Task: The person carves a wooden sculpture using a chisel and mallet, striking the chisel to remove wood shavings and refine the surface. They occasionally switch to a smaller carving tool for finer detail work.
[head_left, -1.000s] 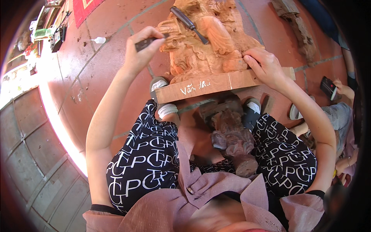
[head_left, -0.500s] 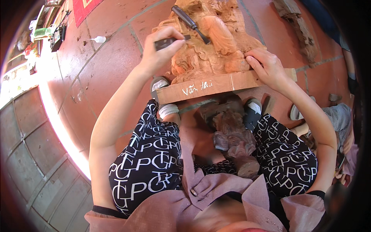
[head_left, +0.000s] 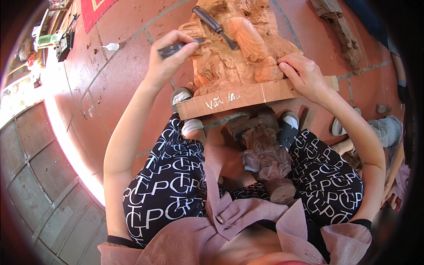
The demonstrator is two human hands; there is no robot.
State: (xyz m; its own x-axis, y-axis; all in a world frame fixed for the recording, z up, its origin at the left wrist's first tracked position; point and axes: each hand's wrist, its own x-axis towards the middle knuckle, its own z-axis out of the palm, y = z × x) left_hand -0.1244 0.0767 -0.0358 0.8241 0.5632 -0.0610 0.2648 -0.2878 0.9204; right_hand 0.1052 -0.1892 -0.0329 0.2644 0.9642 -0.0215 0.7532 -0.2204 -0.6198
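A large carved wooden figure (head_left: 249, 37), orange-brown, lies in front of me with its flat base plank (head_left: 238, 98) toward me. Pinched in my left hand (head_left: 167, 57) is a dark flat strip (head_left: 171, 50), its tip by the carving's left side; whether it is a blade or folded abrasive I cannot make out. My right hand (head_left: 305, 75) grips the carving's lower right part just above the plank, fingers curled and partly hidden. Across the carving rests a chisel (head_left: 214, 25) with a dark handle and flared blade, untouched by either hand.
A darker carved wood piece (head_left: 265, 154) lies between my legs, below the plank. At the upper right is a rough wood chunk (head_left: 340, 33). Another person's arm (head_left: 395, 170) shows at the right edge. A small white bottle (head_left: 111, 46) lies on the tiled floor (head_left: 95, 79).
My left hand has moved left and slightly down with the dark strip, away from the carving's middle. My right hand keeps its hold, and the chisel stays on the carving.
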